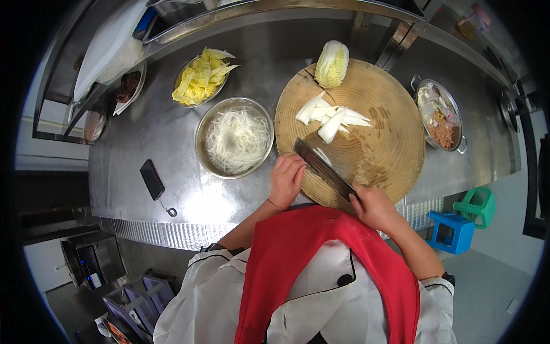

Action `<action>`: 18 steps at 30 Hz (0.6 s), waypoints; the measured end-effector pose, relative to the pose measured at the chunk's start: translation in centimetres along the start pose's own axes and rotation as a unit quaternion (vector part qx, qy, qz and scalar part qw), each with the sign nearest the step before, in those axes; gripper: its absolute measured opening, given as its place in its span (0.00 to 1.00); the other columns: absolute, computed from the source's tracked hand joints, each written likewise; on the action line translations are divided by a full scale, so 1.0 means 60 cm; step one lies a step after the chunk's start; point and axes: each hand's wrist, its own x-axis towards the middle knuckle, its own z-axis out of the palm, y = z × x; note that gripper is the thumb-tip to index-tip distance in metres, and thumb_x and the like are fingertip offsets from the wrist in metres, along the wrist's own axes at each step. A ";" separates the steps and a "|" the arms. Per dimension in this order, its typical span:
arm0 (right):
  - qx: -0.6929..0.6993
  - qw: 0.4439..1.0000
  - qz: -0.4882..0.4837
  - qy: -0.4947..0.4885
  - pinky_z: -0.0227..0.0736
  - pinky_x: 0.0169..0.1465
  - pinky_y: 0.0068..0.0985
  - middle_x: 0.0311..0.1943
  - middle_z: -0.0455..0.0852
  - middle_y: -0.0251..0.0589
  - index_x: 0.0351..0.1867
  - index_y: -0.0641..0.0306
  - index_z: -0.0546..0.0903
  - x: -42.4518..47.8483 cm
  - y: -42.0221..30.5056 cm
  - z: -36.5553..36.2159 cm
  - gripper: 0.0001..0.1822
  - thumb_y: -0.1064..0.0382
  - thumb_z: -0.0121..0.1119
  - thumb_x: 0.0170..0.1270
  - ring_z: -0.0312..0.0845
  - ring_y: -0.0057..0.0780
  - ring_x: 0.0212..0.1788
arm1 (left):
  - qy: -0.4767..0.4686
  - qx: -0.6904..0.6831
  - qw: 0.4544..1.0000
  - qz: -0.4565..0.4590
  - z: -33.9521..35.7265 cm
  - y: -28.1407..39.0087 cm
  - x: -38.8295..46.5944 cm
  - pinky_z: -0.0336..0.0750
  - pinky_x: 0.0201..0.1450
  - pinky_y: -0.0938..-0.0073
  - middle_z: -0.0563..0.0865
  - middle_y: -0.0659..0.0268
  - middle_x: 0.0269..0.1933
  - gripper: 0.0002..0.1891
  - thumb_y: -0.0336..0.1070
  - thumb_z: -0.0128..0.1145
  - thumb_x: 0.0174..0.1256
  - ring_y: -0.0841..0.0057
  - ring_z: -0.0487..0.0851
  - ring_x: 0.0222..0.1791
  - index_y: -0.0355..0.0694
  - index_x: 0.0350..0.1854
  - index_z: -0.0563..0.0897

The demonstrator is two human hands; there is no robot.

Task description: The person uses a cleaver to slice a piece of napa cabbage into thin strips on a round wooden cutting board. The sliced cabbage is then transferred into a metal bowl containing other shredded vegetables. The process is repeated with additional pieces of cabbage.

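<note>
My right hand grips the handle of a cleaver, whose dark blade lies slantwise over the near left part of a round wooden chopping block. My left hand is at the blade's far end with its fingers bent; whether it holds anything is hidden. Thin white slivers lie just beyond the blade. Farther back on the block are several white cabbage stem pieces in a loose pile. A napa cabbage rests at the block's back edge. Left of the block, a steel bowl holds white shreds.
Yellow cabbage leaves fill a bowl at the back left. A phone lies on the steel table. Right of the block stands a two-handled pan with minced food and plastic. A metal shelf spans the back; plastic stools stand at right.
</note>
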 end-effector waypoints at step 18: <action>0.538 0.827 0.163 0.006 0.58 0.15 0.19 0.17 0.72 0.31 0.48 0.60 0.74 -0.025 0.058 0.008 0.07 0.61 0.49 0.77 0.63 0.18 0.11 | 0.020 -0.110 0.989 -0.102 -0.004 0.028 0.053 0.76 0.51 0.67 0.85 0.61 0.47 0.05 0.25 0.59 0.66 0.63 0.82 0.48 0.36 0.42 0.84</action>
